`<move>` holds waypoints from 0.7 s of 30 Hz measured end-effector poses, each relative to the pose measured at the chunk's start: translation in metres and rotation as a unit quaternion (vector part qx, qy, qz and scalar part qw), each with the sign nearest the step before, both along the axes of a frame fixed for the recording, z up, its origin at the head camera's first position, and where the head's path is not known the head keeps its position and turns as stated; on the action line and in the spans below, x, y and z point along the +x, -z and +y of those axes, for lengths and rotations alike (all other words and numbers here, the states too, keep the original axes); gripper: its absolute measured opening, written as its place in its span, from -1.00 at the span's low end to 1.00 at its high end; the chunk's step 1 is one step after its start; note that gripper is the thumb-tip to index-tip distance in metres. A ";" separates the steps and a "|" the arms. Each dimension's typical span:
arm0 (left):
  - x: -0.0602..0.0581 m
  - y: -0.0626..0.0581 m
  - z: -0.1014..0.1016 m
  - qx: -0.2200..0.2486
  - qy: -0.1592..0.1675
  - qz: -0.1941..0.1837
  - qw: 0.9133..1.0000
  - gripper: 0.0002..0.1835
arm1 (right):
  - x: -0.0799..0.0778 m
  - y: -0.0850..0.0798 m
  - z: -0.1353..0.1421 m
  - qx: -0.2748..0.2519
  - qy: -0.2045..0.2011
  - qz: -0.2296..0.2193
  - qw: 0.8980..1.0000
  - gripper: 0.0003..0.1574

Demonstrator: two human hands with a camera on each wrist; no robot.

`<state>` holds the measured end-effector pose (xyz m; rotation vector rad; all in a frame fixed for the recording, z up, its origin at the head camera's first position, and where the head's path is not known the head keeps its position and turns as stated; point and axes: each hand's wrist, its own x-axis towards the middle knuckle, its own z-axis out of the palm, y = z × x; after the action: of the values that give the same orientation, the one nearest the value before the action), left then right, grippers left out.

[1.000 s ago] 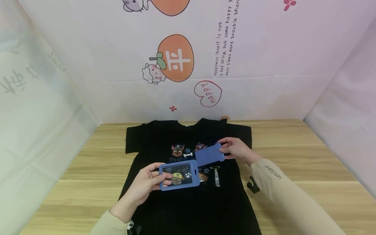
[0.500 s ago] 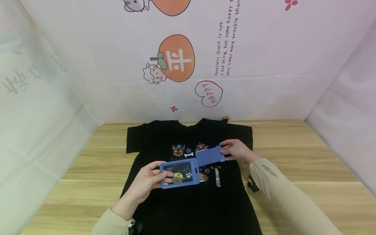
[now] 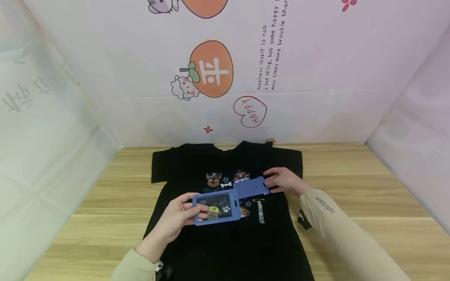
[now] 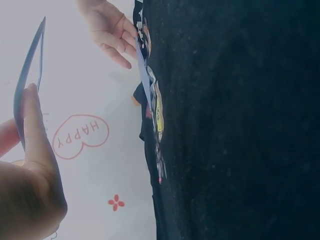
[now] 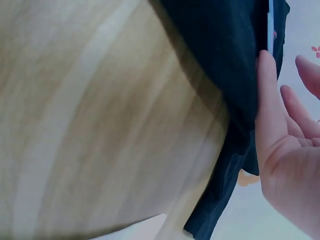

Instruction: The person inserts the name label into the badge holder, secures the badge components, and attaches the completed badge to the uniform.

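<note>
My left hand (image 3: 172,216) grips the left end of a blue badge-holder frame (image 3: 236,212) with a see-through window, raised above a black T-shirt (image 3: 232,249). In the left wrist view the frame (image 4: 22,85) appears edge-on between thumb and fingers. A flat blue back panel (image 3: 250,188) of the holder lies on the shirt's cartoon print, its left end overlapped by the frame in the head view. At the panel's right end is my right hand (image 3: 281,180), fingers loosely spread. One of its fingertips (image 5: 266,57) meets the panel's edge in the right wrist view.
A short grey patterned strap (image 3: 260,212) with a metal clip lies on the shirt, right of the frame. Under the shirt is a wood-grain table (image 3: 351,183). A white printed cloth (image 3: 309,78) rises behind it, with white cloth at both sides.
The panel has come down onto the shirt from a slight tilt, and the right hand's fingers have loosened from it. The left hand with the frame has shifted slightly right.
</note>
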<state>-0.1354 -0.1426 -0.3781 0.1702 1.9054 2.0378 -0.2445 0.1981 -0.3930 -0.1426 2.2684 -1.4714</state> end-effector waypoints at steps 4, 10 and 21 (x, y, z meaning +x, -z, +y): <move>0.001 -0.001 0.001 0.002 0.002 -0.002 1.000 -0.55 | 0.000 -0.003 0.003 -0.004 0.001 0.005 1.000 -0.43; 0.002 -0.003 0.003 -0.002 -0.001 0.000 1.000 -0.55 | 0.004 -0.010 0.008 -0.016 0.006 0.010 1.000 -0.39; 0.001 -0.002 0.006 0.002 0.005 0.001 1.000 -0.52 | 0.009 -0.013 0.018 -0.051 0.002 0.017 0.999 -0.36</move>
<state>-0.1339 -0.1371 -0.3764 0.1821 1.8974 2.0366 -0.2354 0.2159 -0.3796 -0.1960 2.2228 -1.5979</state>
